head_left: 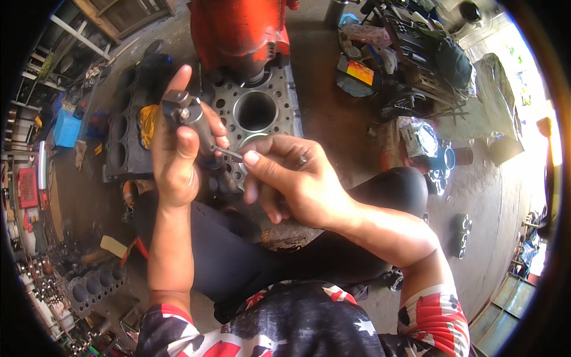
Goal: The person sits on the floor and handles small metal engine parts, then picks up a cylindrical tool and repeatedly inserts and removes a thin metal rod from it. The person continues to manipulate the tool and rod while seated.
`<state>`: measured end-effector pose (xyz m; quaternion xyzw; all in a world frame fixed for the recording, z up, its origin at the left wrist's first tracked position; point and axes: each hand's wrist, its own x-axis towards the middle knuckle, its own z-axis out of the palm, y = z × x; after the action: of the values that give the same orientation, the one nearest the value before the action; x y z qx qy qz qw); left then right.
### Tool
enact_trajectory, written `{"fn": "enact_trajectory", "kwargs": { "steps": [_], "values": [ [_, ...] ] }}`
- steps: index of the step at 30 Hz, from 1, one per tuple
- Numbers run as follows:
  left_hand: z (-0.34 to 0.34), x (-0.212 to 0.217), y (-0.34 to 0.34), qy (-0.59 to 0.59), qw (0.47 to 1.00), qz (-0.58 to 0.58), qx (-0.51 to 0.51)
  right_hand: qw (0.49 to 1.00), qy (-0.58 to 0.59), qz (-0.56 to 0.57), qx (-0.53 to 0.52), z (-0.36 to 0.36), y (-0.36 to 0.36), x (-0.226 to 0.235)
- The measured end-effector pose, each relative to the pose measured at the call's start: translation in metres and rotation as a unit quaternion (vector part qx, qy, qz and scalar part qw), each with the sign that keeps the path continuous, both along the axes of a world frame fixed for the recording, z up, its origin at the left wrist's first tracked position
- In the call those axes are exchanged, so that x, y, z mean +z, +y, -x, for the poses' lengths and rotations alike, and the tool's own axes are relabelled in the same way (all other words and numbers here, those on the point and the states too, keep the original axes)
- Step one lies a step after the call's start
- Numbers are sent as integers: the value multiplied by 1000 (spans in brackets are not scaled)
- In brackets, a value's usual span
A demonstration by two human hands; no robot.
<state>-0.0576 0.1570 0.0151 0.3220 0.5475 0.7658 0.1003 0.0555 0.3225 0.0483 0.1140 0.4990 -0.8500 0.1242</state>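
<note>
My left hand (177,175) is raised with its thumb and fingers around a steel tool (199,128), a cylindrical shaft with a blocky head at its top. The lower part of this tool is partly hidden and blurred. My right hand (309,181), a ring on one finger, pinches a thin metal rod (229,153) between thumb and forefinger. The rod's far end points at the tool's shaft, but I cannot tell whether it fits into it. Below and beyond both hands lies an engine block (285,104) with a round open cylinder bore (256,111).
A red machine (238,30) stands over the block's far end. Another engine block (118,128) with a yellow cloth (148,125) is on the left. A cluttered tool bench (410,41) stands far right, and metal parts (463,235) lie on the floor at right.
</note>
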Motion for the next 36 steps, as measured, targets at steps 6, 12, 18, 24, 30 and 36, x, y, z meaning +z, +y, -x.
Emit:
{"fn": "enact_trajectory", "kwargs": {
  "steps": [6,12,18,24,30,36],
  "values": [
    [-6,3,-3,65,995,68,21,996,51,-72,21,0,0,-4],
    [-5,5,3,68,995,62,29,950,201,-241,6,0,1,-11],
    [-25,2,21,-106,982,-49,150,955,192,-174,-144,7,-13,-24],
    [-37,-12,39,-106,976,-38,188,925,178,-280,-184,21,-22,-45],
    [-43,-18,39,-81,978,-18,191,921,185,-284,-191,19,-20,-48],
    [-45,-17,38,-77,981,-23,179,909,210,-303,-196,19,-20,-50]
  ]
}}
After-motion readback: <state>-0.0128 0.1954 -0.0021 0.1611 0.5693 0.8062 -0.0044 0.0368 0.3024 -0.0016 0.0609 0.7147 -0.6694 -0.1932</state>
